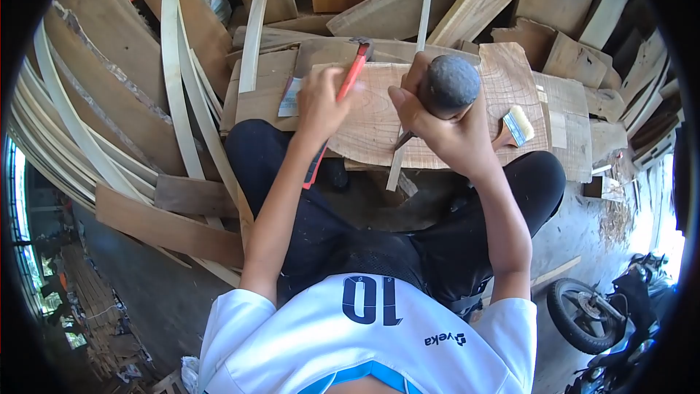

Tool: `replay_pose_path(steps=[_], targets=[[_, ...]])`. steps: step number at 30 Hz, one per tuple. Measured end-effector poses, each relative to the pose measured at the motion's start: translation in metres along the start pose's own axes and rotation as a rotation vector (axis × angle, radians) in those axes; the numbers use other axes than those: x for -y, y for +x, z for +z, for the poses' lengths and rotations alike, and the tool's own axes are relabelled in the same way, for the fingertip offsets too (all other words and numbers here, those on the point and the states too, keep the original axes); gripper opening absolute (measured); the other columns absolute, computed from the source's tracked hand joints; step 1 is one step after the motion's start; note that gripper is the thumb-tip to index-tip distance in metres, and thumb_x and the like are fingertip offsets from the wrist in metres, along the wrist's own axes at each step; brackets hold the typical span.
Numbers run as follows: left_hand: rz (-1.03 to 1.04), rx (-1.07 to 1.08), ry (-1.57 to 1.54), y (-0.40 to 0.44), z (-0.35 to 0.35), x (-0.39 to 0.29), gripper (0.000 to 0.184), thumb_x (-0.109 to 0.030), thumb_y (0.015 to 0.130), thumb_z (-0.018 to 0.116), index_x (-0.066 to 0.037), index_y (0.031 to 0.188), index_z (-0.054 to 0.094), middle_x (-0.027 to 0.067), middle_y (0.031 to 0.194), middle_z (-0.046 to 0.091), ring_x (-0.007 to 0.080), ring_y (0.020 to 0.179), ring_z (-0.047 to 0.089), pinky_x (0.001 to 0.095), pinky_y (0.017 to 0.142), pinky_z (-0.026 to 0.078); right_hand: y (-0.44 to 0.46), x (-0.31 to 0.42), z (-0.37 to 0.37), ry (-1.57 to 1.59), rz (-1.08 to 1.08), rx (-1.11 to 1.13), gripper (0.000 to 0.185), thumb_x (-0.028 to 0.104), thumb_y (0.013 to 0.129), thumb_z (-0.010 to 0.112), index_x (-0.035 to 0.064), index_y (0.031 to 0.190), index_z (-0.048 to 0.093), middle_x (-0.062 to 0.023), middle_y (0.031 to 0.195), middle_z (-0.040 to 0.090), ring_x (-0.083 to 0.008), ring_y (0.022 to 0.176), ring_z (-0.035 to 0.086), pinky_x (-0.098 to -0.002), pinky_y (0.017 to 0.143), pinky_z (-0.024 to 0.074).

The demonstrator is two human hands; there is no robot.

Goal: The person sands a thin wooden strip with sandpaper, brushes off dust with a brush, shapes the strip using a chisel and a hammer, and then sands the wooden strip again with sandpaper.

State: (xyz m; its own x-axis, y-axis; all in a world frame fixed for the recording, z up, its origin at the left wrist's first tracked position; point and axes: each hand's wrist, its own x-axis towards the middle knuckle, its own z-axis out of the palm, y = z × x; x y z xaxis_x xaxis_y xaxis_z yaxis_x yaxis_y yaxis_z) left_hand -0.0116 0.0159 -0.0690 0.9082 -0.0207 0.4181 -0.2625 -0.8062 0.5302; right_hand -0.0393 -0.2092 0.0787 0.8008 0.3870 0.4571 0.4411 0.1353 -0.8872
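Note:
My left hand (322,104) is closed around a hammer (353,71) with a red and black handle, its head tilted up and away from me. Some motion blur softens these fingers. My right hand (452,128) grips an upright tool that looks like a chisel (450,84), with a thick, round grey end on top. Its dark lower end meets a thin, pale wood strip (394,175), though my fingers cover most of the tool. That strip lies lengthwise across a wooden board (357,120) in front of my knees.
A paintbrush (516,128) rests on the board's right side. Curved wood strips (175,66) lean at the left, and planks (474,4) stand along the back. A paper piece (289,100) lies left of the board. A motorcycle wheel (583,315) shows at lower right.

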Motion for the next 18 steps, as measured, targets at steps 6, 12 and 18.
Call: replay_pose_path(steps=[6, 12, 18], targets=[[0.008, 0.028, 0.361, -0.04, -0.012, -0.071, 0.019, -0.022, 0.083, 0.071, -0.007, 0.092, 0.064, 0.007, 0.099, 0.06, 0.0303, 0.1, 0.051, 0.0427, 0.084, 0.044, 0.006, -0.009, 0.0, -0.012, 0.006, -0.047, 0.021, 0.005, 0.087, 0.067, 0.0031, 0.073, 0.052, 0.0019, 0.059, 0.051, -0.0043, 0.054, 0.046, -0.0215, 0.05, 0.036], [-0.149, 0.379, 0.109, -0.086, -0.003, -0.112, 0.036, -0.036, 0.079, 0.074, -0.005, 0.091, 0.06, 0.0108, 0.085, 0.061, 0.029, 0.081, 0.064, 0.0408, 0.076, 0.049, 0.011, -0.015, -0.008, 0.077, 0.051, -0.078, 0.018, 0.007, 0.089, 0.065, 0.0028, 0.077, 0.053, -0.001, 0.056, 0.053, -0.007, 0.049, 0.05, -0.0229, 0.045, 0.0379], [-0.204, 0.285, 0.149, -0.087, 0.026, -0.094, 0.029, -0.028, 0.083, 0.072, -0.006, 0.09, 0.054, 0.0119, 0.08, 0.062, 0.0335, 0.074, 0.066, 0.0427, 0.063, 0.052, 0.03, -0.022, -0.036, 0.184, 0.017, -0.247, 0.015, 0.013, 0.089, 0.068, 0.007, 0.081, 0.057, 0.0001, 0.056, 0.056, -0.0071, 0.048, 0.054, -0.0224, 0.046, 0.0417]])
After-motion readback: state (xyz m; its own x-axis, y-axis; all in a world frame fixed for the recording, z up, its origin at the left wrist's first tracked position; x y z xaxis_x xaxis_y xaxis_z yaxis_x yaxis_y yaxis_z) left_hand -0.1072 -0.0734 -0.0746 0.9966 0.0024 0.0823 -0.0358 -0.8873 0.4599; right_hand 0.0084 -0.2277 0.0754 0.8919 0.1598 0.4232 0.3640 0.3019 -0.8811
